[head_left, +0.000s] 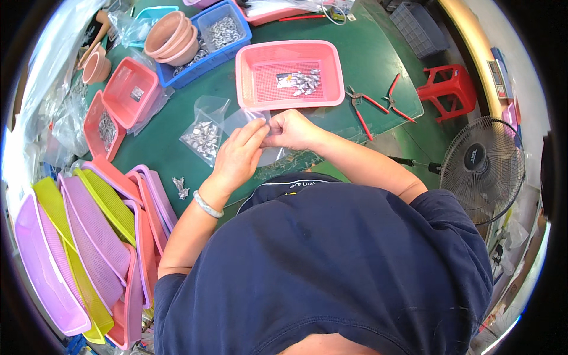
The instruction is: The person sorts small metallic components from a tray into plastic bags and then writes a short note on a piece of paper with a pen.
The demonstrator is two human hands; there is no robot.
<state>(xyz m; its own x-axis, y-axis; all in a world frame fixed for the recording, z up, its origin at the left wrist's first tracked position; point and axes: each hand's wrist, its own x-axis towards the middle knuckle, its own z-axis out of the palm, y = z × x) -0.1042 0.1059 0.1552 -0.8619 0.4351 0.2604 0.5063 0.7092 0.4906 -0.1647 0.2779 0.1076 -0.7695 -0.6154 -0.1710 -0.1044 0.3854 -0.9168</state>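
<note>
— Since the film is so clear, where exactly is the clear bag being worked?

— Over the near edge of the green table, between the left hand and the right hand, just short of the pink basket. A filled bag of silvery pieces lies flat to its left.

— How is it gripped?

— The right is curled, thumb and forefinger closed on the film. The left lays its fingers nearly straight and close together against it; whether its thumb pinches from beneath, I can't tell.

— And doing it well?

— I'd judge this is work along the bag's edge. Best keep the left fingers flat as a steady backing, pinch lightly with the right, and slide rather than tug, because thin film will probably crease or stretch.

— Any writing?

— Pale lettering on the dark cloth at the waist, and light characters on the fan hub. The printed card in the basket is too small to read.
</note>
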